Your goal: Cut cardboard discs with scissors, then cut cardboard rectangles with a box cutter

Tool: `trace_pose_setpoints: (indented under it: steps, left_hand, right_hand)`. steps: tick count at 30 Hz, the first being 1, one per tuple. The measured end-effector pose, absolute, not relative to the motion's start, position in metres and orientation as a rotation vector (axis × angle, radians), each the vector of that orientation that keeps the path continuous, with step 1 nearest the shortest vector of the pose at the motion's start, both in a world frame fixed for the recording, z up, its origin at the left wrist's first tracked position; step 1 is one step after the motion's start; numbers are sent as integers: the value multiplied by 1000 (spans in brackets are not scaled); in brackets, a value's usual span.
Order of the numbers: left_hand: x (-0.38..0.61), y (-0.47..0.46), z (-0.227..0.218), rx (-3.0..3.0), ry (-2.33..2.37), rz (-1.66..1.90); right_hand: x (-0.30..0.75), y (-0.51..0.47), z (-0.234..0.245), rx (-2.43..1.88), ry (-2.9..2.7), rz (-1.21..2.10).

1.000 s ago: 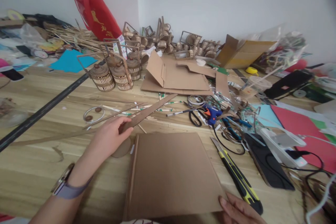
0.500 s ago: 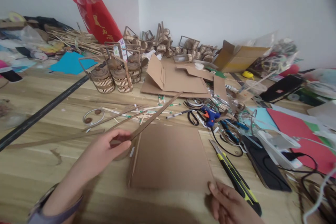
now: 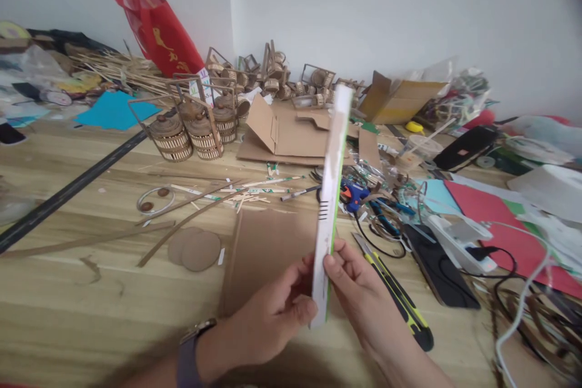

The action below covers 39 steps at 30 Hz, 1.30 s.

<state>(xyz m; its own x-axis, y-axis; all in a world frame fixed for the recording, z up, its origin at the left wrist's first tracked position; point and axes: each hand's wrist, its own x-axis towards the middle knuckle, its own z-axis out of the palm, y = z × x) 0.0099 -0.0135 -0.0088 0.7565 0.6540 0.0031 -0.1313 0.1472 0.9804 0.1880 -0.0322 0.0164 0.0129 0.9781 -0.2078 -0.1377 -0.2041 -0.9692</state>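
Observation:
A long, narrow cardboard strip [image 3: 335, 163] stands nearly upright before me, its white printed face with short black lines and a green edge showing. My left hand [image 3: 268, 312] pinches its lower end from the left. Slightly higher, my right hand [image 3: 361, 291] grips it from the other side between thumb and fingers. Beneath and behind the hands, a flat brown cardboard sheet [image 3: 273, 236] lies on the wooden table. Two overlapping round cardboard discs [image 3: 202, 250] lie left of that sheet. To the right of it rests a yellow-and-black utility knife [image 3: 400, 300], blade out.
Small lidded baskets with handles [image 3: 170, 139] stand at back left, near a red bag [image 3: 157, 27]. Folded cardboard [image 3: 300, 139] lies behind the sheet. A blue glue gun [image 3: 354, 194], a phone [image 3: 441, 264], a white power strip [image 3: 459, 248] and cables crowd the right.
The strip in my left hand, brown side showing and slanted before, now appears upright with a white face. My right hand has left the sheet's corner and grips the strip too.

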Motion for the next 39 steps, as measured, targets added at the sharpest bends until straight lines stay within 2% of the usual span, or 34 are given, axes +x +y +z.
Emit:
trace_pose_setpoints:
  steps: [6,10,15,19,22,26,31,33,36,39]
  left_hand:
    - [-25,-11,-51,2490,888,111]
    - [-34,-2,-73,2731,906,87]
    - [-31,7,-58,2582,927,221]
    - [-20,3,-23,1945,951,448]
    - [-10,1,2,1610,843,548]
    - [-17,6,11,1655,904,537]
    - [-66,14,-22,2107,1257,373]
    - [-85,14,-39,2305,1266,290]
    - [-98,11,-53,2526,1266,232]
    - [-96,9,-56,2630,1253,172]
  right_hand:
    - [213,-33,5,-1455,-733,1410]
    - [225,-33,-1,-1478,-711,1459]
    - [217,-27,-7,-1131,-618,1587]
    - [194,-23,-9,-906,-604,1669]
    - [179,-20,-9,-842,-667,1700]
    - [177,-30,-9,-960,-833,1671]
    - [210,-62,4,-1535,-1771,1330]
    - [226,-67,5,-1542,-2041,1089]
    - [246,-61,-6,-1565,-2326,483]
    - [260,-49,-26,-1595,-2505,338]
